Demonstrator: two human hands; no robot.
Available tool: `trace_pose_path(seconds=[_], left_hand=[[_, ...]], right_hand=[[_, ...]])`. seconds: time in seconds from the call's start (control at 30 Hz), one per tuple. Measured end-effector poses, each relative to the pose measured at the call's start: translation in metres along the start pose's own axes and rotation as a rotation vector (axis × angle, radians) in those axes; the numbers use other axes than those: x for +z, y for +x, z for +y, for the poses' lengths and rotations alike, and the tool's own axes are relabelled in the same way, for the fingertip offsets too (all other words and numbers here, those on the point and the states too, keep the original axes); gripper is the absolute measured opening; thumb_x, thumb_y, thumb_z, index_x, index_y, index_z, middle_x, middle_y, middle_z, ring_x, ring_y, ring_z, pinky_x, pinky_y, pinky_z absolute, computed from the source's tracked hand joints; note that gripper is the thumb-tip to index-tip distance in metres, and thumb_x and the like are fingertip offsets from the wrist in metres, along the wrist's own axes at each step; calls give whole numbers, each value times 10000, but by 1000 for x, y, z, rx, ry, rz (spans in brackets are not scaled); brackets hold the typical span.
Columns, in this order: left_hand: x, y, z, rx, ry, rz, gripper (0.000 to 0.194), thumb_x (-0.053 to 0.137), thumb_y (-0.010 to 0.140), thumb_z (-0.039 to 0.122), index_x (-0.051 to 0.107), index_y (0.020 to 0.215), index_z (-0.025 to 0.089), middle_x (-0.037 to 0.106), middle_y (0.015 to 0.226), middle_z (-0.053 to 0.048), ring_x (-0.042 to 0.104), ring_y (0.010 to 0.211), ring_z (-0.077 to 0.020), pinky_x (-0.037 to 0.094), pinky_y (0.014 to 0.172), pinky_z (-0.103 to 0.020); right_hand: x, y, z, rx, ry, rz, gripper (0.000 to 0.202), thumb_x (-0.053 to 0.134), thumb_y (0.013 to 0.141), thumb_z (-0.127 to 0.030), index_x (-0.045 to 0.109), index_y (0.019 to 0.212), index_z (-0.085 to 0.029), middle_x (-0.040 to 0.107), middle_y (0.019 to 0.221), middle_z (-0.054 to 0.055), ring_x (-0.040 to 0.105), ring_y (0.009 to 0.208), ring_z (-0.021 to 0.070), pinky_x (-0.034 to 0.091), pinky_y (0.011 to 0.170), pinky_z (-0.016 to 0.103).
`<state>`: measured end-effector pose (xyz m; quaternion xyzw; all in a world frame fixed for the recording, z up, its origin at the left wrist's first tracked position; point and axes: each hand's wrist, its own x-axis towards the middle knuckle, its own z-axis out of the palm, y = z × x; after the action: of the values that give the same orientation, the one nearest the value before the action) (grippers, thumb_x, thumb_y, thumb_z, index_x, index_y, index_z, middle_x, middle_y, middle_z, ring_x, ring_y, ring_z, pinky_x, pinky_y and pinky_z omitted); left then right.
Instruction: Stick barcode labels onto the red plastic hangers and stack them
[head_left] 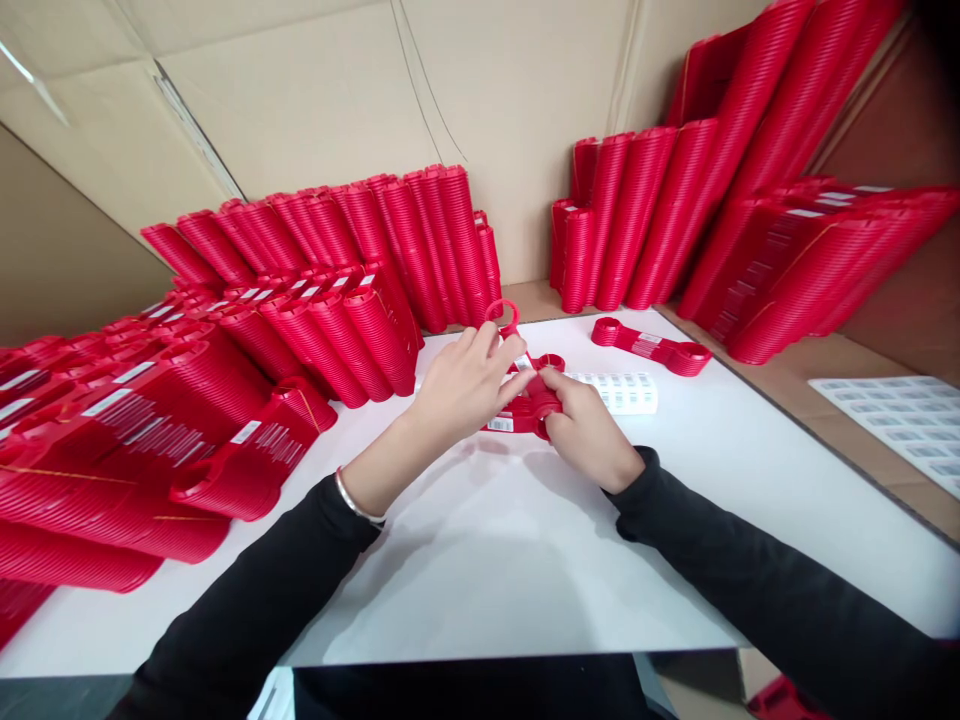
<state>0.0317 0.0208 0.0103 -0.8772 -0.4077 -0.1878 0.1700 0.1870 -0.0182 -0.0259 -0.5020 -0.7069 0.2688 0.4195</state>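
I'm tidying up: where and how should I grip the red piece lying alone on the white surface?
I'd grip the red piece by its narrow middle, from above, fingers across its long edges: it lies flat, uncovered, and looks slimmer there than at the rounded ends.

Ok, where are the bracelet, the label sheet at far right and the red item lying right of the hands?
Bracelet (347, 497): head view, front of its band.
Label sheet (904, 425): head view, printed middle.
Red item (646, 346): head view, middle of its bar.
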Motion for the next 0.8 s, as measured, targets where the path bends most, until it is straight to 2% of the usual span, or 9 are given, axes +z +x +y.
trace_pose_path(seconds=[0.13,0.23,0.4,0.5,0.6,0.7,0.8], left_hand=[[-1,0,-7,-126,-152,23,655,416,809,615,336,1291,179,502,1057,-116,506,971,-253,438,688,-298],[0,-1,-9,-189,-274,54,610,420,834,578,295,1306,213,502,1109,-96,529,987,-232,442,672,-281],[1,1,-9,-288,-381,194,495,435,868,483,315,1239,178,502,1193,-107,543,1018,-219,449,712,-290],[-1,2,-10,-294,-457,185,386,416,886,450,370,1171,193,554,1130,-80,570,943,-195,442,753,-301],[-2,2,-13,-297,-551,185,278,360,917,411,388,1109,212,588,941,-30,576,772,-155,425,691,-279],[3,3,-16,-341,-618,207,214,329,933,345,354,1102,216,512,762,13,520,621,-125,380,599,-258],[10,4,-21,-361,-697,229,187,363,920,316,341,1074,212,479,793,13,514,643,-112,379,603,-254]], right_hand=[[0,-2,-2,15,75,-35,234,340,580,-44,440,719,-203,578,723,18,531,651,168,387,581,264],[0,-2,-4,4,76,-34,225,346,575,-39,438,701,-201,595,728,16,537,654,164,391,591,261],[3,-4,-4,-25,76,-90,252,339,602,-12,456,729,-196,601,762,12,550,701,159,397,623,249],[4,-5,-2,-25,64,-99,240,351,636,-13,466,743,-195,605,782,14,553,718,161,397,627,246],[3,-3,1,-10,50,-85,260,357,660,-15,502,790,-188,614,810,25,556,732,164,403,643,249],[1,-1,2,-2,8,-81,291,357,667,-15,532,828,-182,621,807,29,551,713,164,404,649,255],[0,0,3,9,-12,-74,319,354,663,-15,552,854,-178,630,817,34,557,720,167,408,655,258]])
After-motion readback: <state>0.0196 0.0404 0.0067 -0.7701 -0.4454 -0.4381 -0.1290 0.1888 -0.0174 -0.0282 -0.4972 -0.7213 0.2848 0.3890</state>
